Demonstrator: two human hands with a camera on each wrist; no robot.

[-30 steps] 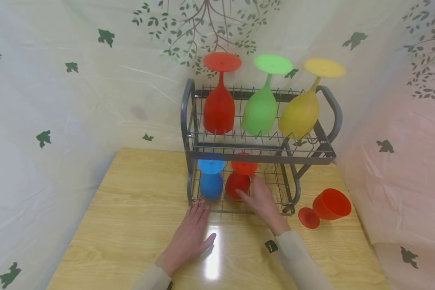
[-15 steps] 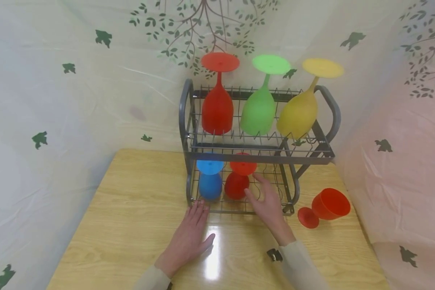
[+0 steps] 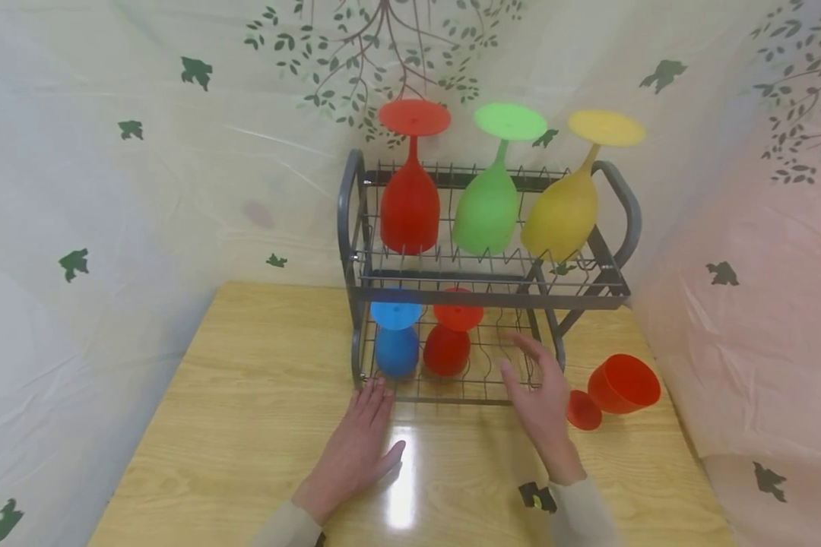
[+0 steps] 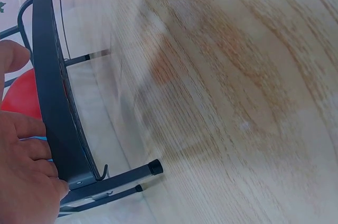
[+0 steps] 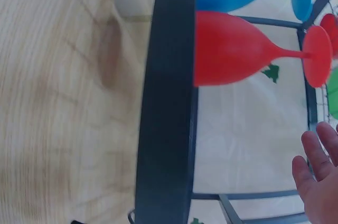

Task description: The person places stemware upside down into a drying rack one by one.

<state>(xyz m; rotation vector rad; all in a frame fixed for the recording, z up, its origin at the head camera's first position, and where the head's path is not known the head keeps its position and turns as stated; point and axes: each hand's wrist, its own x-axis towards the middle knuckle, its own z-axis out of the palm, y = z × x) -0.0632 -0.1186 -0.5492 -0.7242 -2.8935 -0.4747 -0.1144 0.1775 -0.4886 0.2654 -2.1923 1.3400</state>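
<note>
On the lower tier of a dark two-tier dish rack (image 3: 489,298), a blue goblet (image 3: 397,351) and a red goblet (image 3: 447,351) stand upside down side by side. My left hand (image 3: 352,448) has its fingers straight and touches the rack's front bar near the blue goblet. To the right of the red goblet, my right hand (image 3: 543,406) hovers by the rack's front right corner, fingers apart and holding nothing. Another red goblet (image 3: 624,384) lies on its side on the table, just right of that hand. In the right wrist view the lower red goblet (image 5: 232,49) is apart from my fingers.
Three inverted goblets occupy the upper tier: red (image 3: 410,209), green (image 3: 487,213) and yellow (image 3: 561,216), the yellow one leaning. The rack stands on a wooden table (image 3: 260,365). A leaf-patterned sheet (image 3: 144,213) hangs behind and along the sides.
My right hand has let go of the lower red goblet and moved right, toward the goblet lying on the table. The left hand has stayed in place.
</note>
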